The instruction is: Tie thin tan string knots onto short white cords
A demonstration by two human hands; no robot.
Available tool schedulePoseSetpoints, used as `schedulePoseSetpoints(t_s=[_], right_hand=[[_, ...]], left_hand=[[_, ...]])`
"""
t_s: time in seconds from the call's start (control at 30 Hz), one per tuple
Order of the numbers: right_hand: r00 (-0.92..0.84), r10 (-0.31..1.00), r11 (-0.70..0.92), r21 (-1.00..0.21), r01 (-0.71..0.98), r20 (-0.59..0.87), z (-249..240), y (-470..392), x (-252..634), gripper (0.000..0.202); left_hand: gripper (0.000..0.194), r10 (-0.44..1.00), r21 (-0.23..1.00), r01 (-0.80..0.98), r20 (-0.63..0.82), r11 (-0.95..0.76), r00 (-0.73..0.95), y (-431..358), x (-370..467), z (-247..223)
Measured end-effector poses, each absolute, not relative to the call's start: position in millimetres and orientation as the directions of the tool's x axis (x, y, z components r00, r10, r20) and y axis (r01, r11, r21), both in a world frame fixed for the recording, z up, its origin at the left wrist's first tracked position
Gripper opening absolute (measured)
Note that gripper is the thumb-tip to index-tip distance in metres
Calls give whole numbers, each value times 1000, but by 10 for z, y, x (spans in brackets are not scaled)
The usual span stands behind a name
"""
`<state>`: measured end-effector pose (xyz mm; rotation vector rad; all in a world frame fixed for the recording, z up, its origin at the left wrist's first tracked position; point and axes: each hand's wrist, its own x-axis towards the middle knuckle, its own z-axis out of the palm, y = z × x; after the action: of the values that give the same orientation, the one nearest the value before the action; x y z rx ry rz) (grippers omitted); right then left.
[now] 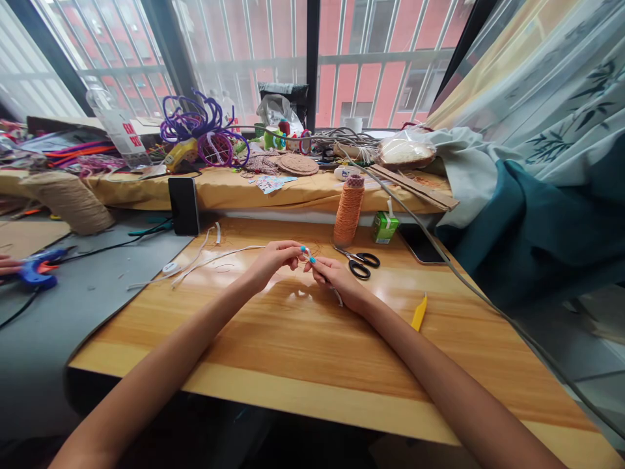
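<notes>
Over the middle of the wooden table, my left hand and my right hand meet fingertip to fingertip. Both are closed in a pinch on a thin white cord. One short end of it hangs below my right palm, and a white length trails leftward from behind my left hand. Just right of my right hand lie black-handled scissors. Behind them stands a cone of orange thread. A yellow pointed tool rests near my right forearm. Fine detail between the fingertips is too small to make out.
A phone stands upright at the back left; another phone lies at right beside a small green carton. A grey cable crosses the right side. At far left, another person's hand is by a blue glue gun.
</notes>
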<state>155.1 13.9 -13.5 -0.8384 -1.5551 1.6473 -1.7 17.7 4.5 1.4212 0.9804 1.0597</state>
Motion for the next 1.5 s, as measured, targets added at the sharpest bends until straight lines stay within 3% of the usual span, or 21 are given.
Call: schedulePoseSetpoints(t_s=[0.2,0.5,0.8,1.07,1.33,1.5], right_hand=[[-560,829,-21,-999,-40,5,-157,157,1567,27],[-654,755,-30,-994,-105,46,-207,199,1619,27],[-751,659,-121,-983,-140,25,-210,213,1655,26],[-711,701,-223,-964,-146,-54,-191,193,1626,25],[-655,754,-222,-958,-181,-51,-202,197,1606,23],[-614,782,-248,-957,-152,-105,-173,185,1589,22]], left_hand=[[24,964,973,138,150,-183,219,128,9,110],[18,970,996,25,81,-89,231,167,-8,63],[22,984,994,73,69,-82,166,191,-25,51],[26,975,980,156,90,-123,203,163,7,53],[25,971,984,138,80,-113,227,167,31,9],[24,970,934,276,186,-224,159,211,-17,-54]])
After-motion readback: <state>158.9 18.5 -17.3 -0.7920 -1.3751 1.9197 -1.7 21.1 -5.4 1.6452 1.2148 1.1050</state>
